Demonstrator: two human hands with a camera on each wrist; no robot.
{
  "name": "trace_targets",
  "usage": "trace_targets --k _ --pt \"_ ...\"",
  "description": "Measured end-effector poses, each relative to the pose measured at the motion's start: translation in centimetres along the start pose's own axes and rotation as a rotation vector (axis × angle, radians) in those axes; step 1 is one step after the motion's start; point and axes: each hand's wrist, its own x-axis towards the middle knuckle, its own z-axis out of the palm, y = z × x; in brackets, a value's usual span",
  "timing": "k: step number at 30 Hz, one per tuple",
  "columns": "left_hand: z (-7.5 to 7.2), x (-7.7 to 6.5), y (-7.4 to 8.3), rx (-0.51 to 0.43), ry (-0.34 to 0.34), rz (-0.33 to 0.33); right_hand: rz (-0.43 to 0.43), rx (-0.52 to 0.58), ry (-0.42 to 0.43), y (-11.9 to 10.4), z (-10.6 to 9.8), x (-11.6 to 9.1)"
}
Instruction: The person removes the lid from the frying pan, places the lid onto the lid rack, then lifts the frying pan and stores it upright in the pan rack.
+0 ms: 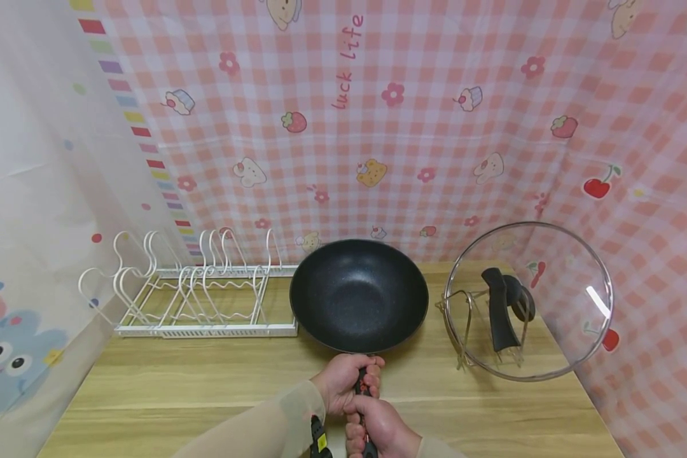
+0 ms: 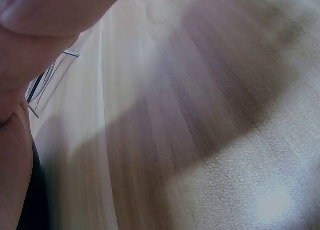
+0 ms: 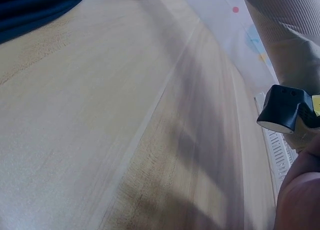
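Observation:
A black wok is in the middle of the head view, its bowl facing up and its long handle pointing toward me. My left hand grips the handle close to the bowl. Just behind it, nearer to me, my right hand holds the same handle, its thumb lying over the top. The two hands touch or nearly touch. Parts of the handle are hidden under the fingers. Both wrist views show mainly the wooden tabletop, with skin at their edges.
A white wire rack with upright loops stands left of the wok. To the right, a large glass lid with a black handle leans in a small wire stand. A pink checked curtain hangs behind.

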Motion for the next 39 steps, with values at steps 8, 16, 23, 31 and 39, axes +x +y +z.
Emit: trace_targets --k 8,16,23,31,39 --pt "0.18 0.07 0.21 -0.011 -0.014 -0.002 -0.006 -0.016 0.013 -0.11 0.04 -0.09" --pt "0.29 0.09 0.35 -0.011 -0.016 0.001 -0.008 -0.031 0.013 -0.28 0.09 -0.21" --pt "0.46 0.08 0.44 -0.013 0.001 0.001 -0.026 -0.055 0.018 -0.42 0.22 -0.22" --pt "0.58 0.15 0.64 -0.008 0.006 0.006 -0.036 -0.072 0.017 -0.59 0.35 -0.22" --pt "0.76 0.10 0.83 0.008 0.019 0.009 -0.037 -0.063 0.022 -0.72 0.47 -0.27"
